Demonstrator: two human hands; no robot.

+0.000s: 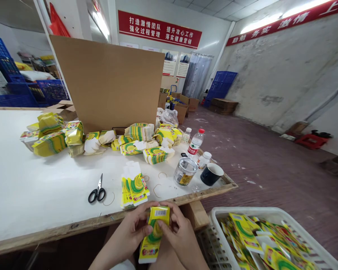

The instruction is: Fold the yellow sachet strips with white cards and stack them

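A yellow-and-green printed cardboard carton (154,234) was clamped between the left hand (129,234) and right hand (180,236), fingers curled. More such cartons were held in a white plastic basket (298,228).

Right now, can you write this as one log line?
left hand: holds yellow box | right hand: holds same yellow box | table: scissors, mug | basket: more boxes

Yellow box (154,232) with green swirl and white barcode patch; black scissors (97,193) on white desk (30,187); red-capped bottle (195,142); white basket (270,213); navy cup (211,174).
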